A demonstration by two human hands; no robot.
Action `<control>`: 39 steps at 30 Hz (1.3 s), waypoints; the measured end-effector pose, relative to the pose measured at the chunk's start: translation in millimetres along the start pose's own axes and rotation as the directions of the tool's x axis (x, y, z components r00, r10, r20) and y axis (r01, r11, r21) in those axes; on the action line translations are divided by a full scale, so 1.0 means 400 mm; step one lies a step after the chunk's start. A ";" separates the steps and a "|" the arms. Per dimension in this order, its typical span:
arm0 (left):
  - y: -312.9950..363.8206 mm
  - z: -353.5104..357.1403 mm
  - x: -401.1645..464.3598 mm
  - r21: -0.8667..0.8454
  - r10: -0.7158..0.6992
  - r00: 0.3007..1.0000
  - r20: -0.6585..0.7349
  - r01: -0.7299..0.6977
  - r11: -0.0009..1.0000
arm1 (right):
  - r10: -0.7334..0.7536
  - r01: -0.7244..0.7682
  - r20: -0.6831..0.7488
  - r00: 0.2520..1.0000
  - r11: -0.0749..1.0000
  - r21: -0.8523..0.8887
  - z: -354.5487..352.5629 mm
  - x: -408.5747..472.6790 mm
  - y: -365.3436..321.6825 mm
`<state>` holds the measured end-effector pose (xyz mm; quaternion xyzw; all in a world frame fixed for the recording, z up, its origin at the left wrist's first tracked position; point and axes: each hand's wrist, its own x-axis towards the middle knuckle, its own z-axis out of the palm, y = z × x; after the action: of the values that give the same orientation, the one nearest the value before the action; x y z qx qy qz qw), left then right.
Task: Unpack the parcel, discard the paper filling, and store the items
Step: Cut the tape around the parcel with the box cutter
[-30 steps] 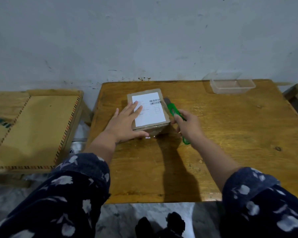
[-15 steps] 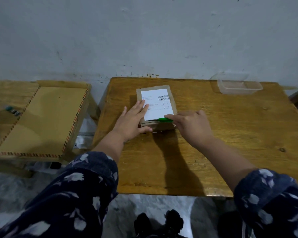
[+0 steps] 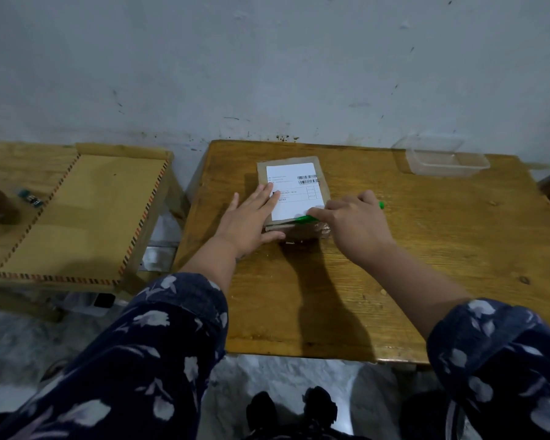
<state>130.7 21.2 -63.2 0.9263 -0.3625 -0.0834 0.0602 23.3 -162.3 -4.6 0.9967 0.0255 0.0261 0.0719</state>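
Wooden table (image 3: 426, 265) pushed up against the wall, with a taped parcel (image 3: 294, 198) sitting near the back middle. Clear plastic tub (image 3: 445, 160) is in the far right corner, well apart from it.

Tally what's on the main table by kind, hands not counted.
Cardboard parcel: 1
Green cutter: 1
Clear plastic tub: 1
Total: 3

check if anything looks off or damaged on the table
Nothing stands out. The parcel lies flat under the left hand, and the right hand holds a green cutter at its near edge.
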 end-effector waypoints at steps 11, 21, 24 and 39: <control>0.062 0.000 0.036 0.062 0.034 0.999 0.002 -0.034 0.997 | 0.062 -0.062 0.012 0.998 0.997 0.042 0.017 -0.013 0.047; 0.061 -0.001 0.039 0.042 0.046 0.998 0.047 -0.048 0.998 | 0.140 -0.133 -0.078 0.987 0.987 0.095 0.058 -0.067 0.126; 0.063 -0.004 0.038 0.050 0.031 0.997 0.064 -0.034 0.998 | 0.189 -0.183 -0.075 0.979 0.980 0.080 0.062 -0.082 0.153; 0.109 -0.005 0.058 -0.013 -0.051 0.997 0.058 0.052 0.999 | 0.577 -0.600 0.398 0.713 0.207 0.773 0.066 -0.071 0.181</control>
<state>119.0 -26.2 -56.3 0.9321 -0.3394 -0.1144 0.0543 -0.1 -239.3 -21.6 0.8203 -0.3453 0.0235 -0.4553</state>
